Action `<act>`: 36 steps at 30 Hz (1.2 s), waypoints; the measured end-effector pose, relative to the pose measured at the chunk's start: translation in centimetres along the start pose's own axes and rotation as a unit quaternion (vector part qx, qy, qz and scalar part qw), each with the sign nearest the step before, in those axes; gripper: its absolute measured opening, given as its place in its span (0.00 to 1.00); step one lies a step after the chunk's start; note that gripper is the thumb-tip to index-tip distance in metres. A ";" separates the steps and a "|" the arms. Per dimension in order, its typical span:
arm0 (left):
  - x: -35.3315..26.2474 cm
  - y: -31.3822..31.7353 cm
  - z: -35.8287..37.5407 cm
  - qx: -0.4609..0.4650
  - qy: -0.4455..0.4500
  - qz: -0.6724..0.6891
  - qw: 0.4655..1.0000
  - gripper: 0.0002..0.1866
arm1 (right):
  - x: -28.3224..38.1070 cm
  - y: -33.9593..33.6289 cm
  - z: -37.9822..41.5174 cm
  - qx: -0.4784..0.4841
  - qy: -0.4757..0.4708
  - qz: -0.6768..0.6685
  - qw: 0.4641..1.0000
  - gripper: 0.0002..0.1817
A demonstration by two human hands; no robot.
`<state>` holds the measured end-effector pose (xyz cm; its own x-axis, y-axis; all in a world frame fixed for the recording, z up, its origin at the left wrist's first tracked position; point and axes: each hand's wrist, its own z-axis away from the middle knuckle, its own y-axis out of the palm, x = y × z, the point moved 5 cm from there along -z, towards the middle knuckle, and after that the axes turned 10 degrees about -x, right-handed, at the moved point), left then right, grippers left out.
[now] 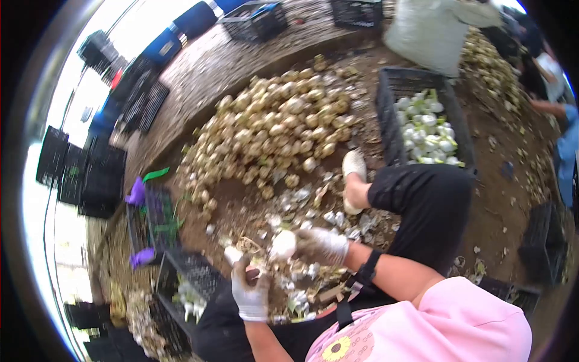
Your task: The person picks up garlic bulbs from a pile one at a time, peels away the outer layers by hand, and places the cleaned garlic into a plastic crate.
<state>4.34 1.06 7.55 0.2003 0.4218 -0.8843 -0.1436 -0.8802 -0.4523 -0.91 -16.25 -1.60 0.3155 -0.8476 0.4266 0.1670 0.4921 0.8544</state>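
Note:
My right hand (322,244), in a soiled white glove with a dark band at the wrist, grips a white peeled onion (283,245) over the littered ground. Close by on the left is my left hand (250,294), also gloved, with its fingers curled. A small white piece (232,254) shows right at its fingertips; I cannot tell what it is. Loose peelings (298,301) lie on the soil beneath both hands. Beyond them spreads a large heap of unpeeled onions (277,120).
A black crate (386,130) holding white onions with green stems (428,130) stands beyond my bent leg (428,205). Another crate (193,271) sits left of my left hand. A white sack (422,39) rises at the back, and a person's blue sleeve (567,151) shows far right.

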 end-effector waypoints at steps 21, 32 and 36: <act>5.2 6.2 -2.4 -0.083 -0.359 0.385 0.846 0.22 | 1.5 -4.6 1.2 -0.142 0.027 0.124 0.982 0.30; -8.3 20.2 -6.1 0.211 -0.244 0.459 0.828 0.35 | -0.5 -10.0 -1.3 -0.191 -0.129 0.530 0.816 0.15; 0.0 18.4 -11.1 0.063 -0.255 0.395 0.880 0.25 | -0.1 -9.3 -0.9 -0.257 -0.051 0.446 0.856 0.11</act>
<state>12.48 -17.57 0.53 -0.4660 -0.2401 -0.8516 -0.1560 -0.9251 0.3462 -1.63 -20.57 -9.82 0.4528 -0.0886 0.8872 0.2993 0.9524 -0.0577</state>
